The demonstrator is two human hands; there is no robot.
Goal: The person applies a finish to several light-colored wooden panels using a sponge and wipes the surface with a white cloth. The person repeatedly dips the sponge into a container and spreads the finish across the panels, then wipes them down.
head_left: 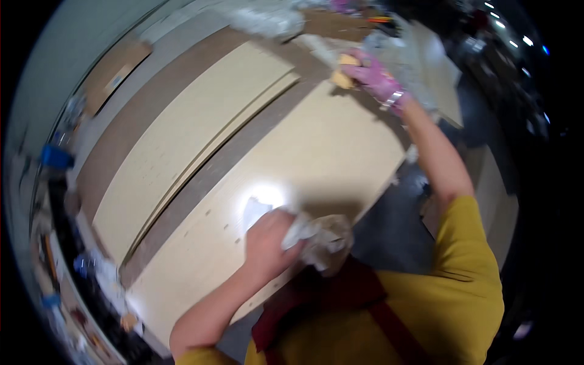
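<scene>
In the head view, the bare left hand (272,240) is curled around a crumpled, whitish sheet (330,244) over a long, pale, wood-like board (304,152), while the pink-gloved right hand (374,78) grips a yellow, sponge-like block (344,73) at the board's far end. Work there looks unfinished, with small dark marks (208,212) on its face; whether the pale stacked boards (194,121) alongside are done, I cannot tell.

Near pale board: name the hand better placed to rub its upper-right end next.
Likely the right hand: gloved, it holds a yellow block by that end of the board; the left hand holds crumpled material nearer the body.
</scene>
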